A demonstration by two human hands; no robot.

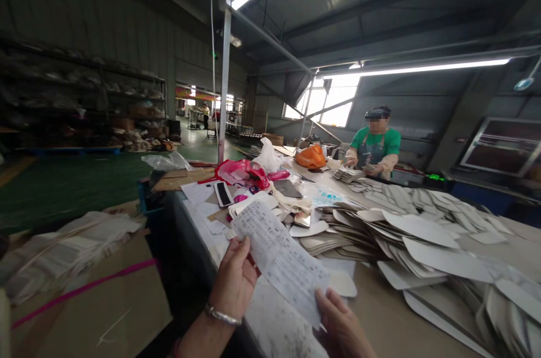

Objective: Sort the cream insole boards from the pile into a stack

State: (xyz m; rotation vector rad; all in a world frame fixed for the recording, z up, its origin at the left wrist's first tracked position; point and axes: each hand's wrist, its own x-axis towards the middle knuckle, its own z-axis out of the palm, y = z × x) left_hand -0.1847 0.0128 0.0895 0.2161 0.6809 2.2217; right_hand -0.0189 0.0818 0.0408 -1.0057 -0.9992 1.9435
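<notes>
A long sheet of paper covered in writing (281,253) is held slantwise over the near edge of the worktable. My left hand (239,270) pinches its left edge, thumb on top, with a metal bracelet at the wrist. At its lower right corner, my right hand (338,318) grips the sheet between thumb and fingers. The writing is too small to read. Just beyond the paper lie a white phone (223,194), pale cut pieces and a pink bag (240,173).
Stacks of pale, curved flat pieces (414,239) spread over the table's right side. Across the table, a person in a green shirt (376,144) handles similar pieces. An orange bag (310,157) and a metal post (225,76) stand farther back; a cardboard box (97,307) is at lower left.
</notes>
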